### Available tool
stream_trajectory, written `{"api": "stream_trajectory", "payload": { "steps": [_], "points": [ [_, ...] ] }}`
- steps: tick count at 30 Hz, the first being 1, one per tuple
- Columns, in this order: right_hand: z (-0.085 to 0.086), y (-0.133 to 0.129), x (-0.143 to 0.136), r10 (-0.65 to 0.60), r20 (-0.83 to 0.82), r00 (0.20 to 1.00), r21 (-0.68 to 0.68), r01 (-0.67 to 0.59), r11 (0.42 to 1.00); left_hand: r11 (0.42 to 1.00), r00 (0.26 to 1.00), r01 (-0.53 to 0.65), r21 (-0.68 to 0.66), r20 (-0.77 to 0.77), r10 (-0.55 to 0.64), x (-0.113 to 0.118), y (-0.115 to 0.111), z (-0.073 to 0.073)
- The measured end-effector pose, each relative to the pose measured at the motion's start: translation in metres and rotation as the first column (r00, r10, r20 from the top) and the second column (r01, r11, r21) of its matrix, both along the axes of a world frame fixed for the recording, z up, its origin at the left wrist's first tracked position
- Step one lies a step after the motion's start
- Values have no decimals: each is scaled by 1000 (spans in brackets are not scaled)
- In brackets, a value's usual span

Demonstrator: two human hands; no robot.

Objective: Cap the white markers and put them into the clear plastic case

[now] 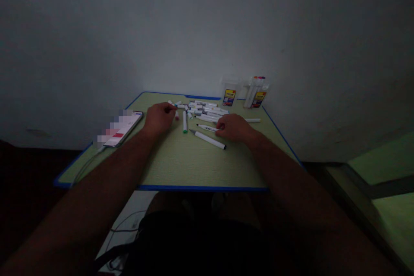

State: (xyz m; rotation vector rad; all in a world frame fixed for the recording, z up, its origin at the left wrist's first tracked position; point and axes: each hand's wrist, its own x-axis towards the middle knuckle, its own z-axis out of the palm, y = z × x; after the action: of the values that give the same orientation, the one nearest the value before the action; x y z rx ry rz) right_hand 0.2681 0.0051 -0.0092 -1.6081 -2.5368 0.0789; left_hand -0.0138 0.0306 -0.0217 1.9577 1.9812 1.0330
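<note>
My right hand (235, 127) is closed round the rear end of a white marker (207, 127), whose bare dark tip points left. My left hand (159, 118) has its fingers pinched together at the left end of the pile; what they hold, if anything, is too small to make out. Just below those fingertips shows a pink-ended marker (177, 116). Between the hands lies a green-ended marker (185, 122). Nearer to me, a white marker with a grey tip and a dark end (209, 140) rests slantwise. Behind the hands spreads a loose pile of white markers (203, 108).
Two clear plastic cases stand at the back right: one case (230, 95) shows no markers, the other case (258, 94) holds several upright. A phone (124, 128) with a cable lies at the left of the blue-edged table (194, 168). A wall (194, 30) rises behind.
</note>
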Motion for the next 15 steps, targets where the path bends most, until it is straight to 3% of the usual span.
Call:
{"api": "stream_trajectory", "payload": {
  "steps": [8,15],
  "points": [
    [1,-3,-3,-8,27,1000,21,8,1000,1000,1000,-10,-5,-6,10,4,-4,5],
    [5,-1,-3,-75,-140,987,57,84,995,999,1000,25,29,-3,-25,1,1,0]
  ]
}}
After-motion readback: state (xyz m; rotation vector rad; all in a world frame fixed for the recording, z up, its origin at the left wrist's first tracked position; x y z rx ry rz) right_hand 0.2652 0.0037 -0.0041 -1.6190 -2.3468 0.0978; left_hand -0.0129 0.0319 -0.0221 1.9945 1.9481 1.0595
